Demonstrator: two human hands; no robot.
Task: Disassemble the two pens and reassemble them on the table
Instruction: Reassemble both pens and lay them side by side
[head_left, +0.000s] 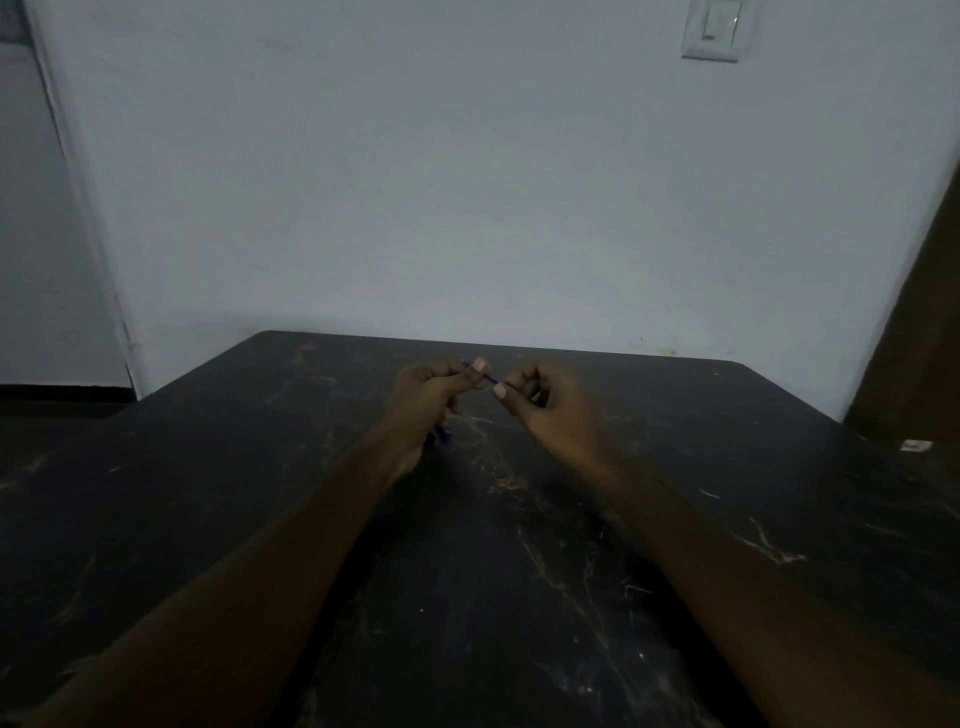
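Both hands are raised over the far middle of the dark marbled table (467, 545). A thin blue pen part (488, 379) spans the gap between my left hand (426, 400) and my right hand (550, 405); each thumb and forefinger pinches one end. A blue pen piece (444, 434) sticks out below my left palm, held by the curled fingers. My hands hide the rest of the pens, so I cannot tell which parts are joined.
A small white object (917, 445) lies near the table's right edge. A pale wall stands just behind the table, with a light switch (717, 28) high on the right. A brown door (914, 322) is at the right.
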